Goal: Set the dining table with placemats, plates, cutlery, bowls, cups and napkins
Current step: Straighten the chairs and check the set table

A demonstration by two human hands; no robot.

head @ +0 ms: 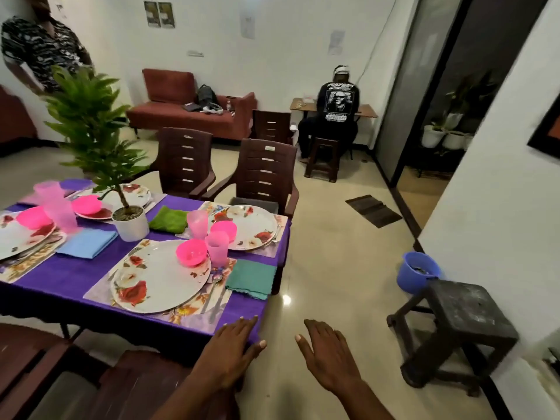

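The table (72, 277) wears a purple cloth. Nearest me a floral plate (151, 277) lies on a placemat (194, 313), with a pink bowl (191, 252) on its rim, a pink cup (217, 248), a spoon (215, 283) and a teal napkin (251, 278) to the right. Behind it stands a second floral plate (251, 222) carrying a pink bowl (224, 230), beside a pink cup (197, 220) and a green napkin (168, 219). My left hand (231, 350) hovers flat over the table's near corner, holding nothing. My right hand (325, 350) is spread open over the floor.
A potted plant (130, 221) stands mid-table, with two more settings and a blue napkin (86, 242) at left. Brown chairs (260, 177) line the far side. A dark stool (454, 325) and blue bucket (416, 269) stand at right. Two people are in the room.
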